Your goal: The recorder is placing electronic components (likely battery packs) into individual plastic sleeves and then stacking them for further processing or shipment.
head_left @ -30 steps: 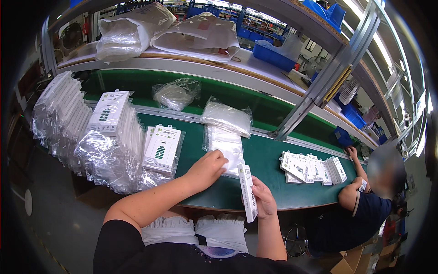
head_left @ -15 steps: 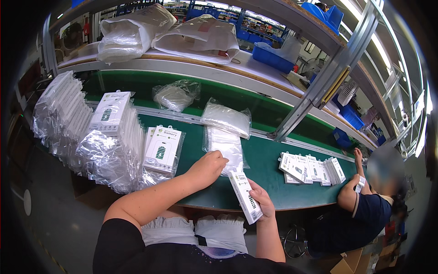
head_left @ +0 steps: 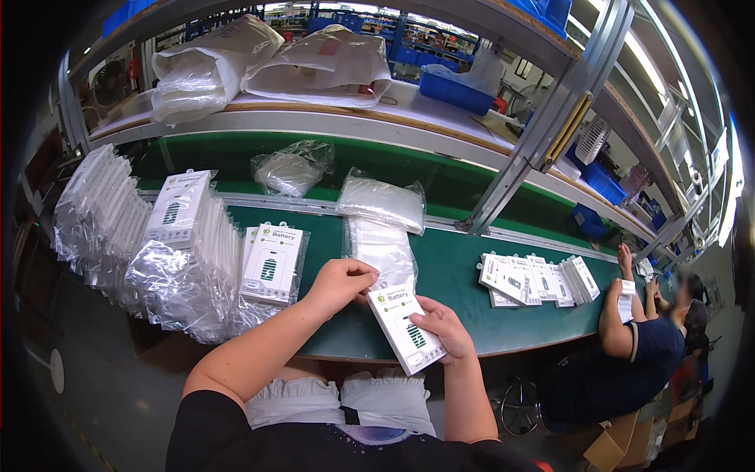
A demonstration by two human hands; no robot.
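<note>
In my right hand point(head_left: 444, 326) is a flat white battery box point(head_left: 407, 329) with a green battery picture, tilted, its printed face up. The thumb lies over its front and the fingers are behind it. My left hand point(head_left: 342, 285) is closed in a pinch at the near end of a clear plastic bag point(head_left: 381, 256), just above the box's top edge. That bag lies among flat bags on the green table, and a thicker bundle of clear bags point(head_left: 381, 203) rests at their far end. The pinched edge is partly hidden by my fingers.
Bagged boxes stand in tall rows point(head_left: 102, 220) at the left, with a short bagged stack point(head_left: 271, 263) nearer me. Unbagged white boxes point(head_left: 539, 282) lie at the right. A crumpled bag point(head_left: 291, 169) sits behind. At far right a co-worker point(head_left: 629, 362) handles a white item.
My right hand has turned the battery box so its front faces up more, and moved it slightly left and up. My left hand has shifted slightly left. The view has shifted a little.
</note>
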